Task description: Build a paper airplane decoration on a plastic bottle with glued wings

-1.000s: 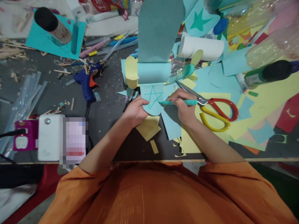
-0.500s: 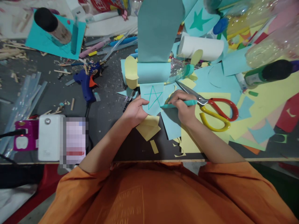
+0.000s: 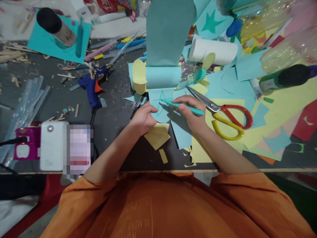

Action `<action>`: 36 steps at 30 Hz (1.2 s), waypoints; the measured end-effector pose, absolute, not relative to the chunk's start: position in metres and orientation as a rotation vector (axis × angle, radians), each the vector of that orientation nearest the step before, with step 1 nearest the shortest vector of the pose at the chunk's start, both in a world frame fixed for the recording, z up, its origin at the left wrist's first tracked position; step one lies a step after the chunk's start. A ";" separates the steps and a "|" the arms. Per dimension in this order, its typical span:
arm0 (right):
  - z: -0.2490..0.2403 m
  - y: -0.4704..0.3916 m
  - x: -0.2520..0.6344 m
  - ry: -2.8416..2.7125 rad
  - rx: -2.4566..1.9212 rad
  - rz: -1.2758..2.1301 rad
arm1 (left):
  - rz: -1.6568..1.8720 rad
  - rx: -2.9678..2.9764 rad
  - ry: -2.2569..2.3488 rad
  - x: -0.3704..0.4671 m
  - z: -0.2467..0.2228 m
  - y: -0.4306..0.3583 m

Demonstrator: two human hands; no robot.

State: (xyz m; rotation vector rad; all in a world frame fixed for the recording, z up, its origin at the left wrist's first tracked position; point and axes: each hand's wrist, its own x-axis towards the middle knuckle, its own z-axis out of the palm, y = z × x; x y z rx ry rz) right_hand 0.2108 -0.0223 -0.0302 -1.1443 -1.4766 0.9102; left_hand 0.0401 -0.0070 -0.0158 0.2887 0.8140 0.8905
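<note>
A plastic bottle (image 3: pixel 189 74) wrapped in light blue paper lies across the middle, with a teal cap and a long blue paper wing (image 3: pixel 168 33) reaching away from me. On my side, a matching paper wing (image 3: pixel 155 102) bears a green outlined star. My left hand (image 3: pixel 145 119) grips this near wing by its left edge, thumb on top and fingers hidden beneath. Pinched in my right hand (image 3: pixel 190 112) is a teal marker (image 3: pixel 194 109), its tip over the middle of the star. Red-and-yellow-handled scissors (image 3: pixel 215 107) lie open just right of that hand.
At left are a blue glue gun (image 3: pixel 90 89), glue sticks (image 3: pixel 23 115), a white power bank (image 3: pixel 53 145) and a blurred phone (image 3: pixel 80 148). A white paper tube (image 3: pixel 214 50), a dark-capped bottle (image 3: pixel 284 78) and coloured paper sheets crowd the right. Yellow scraps (image 3: pixel 158 136) lie near me.
My right hand has shifted the marker tip left and up, from the wing's right edge to inside the star. My left hand stays in place on the wing.
</note>
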 end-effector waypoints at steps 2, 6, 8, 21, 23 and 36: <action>-0.027 -0.023 0.209 -1.593 -1.135 0.918 | 0.872 0.311 0.834 0.040 -0.014 -0.007; -0.029 -0.024 0.208 -1.723 -1.125 0.912 | 0.859 0.357 0.852 0.040 -0.014 -0.007; -0.031 -0.025 0.208 -1.759 -1.130 0.908 | 0.865 0.369 0.834 0.040 -0.015 -0.007; -0.034 -0.023 0.208 -1.775 -1.142 0.900 | 0.851 0.339 0.905 0.044 -0.005 -0.006; -0.032 -0.023 0.207 -1.788 -1.131 0.897 | 0.854 0.331 0.912 0.045 -0.004 -0.006; -0.034 -0.023 0.208 -1.714 -1.035 0.824 | 0.855 0.381 0.827 0.044 -0.013 -0.006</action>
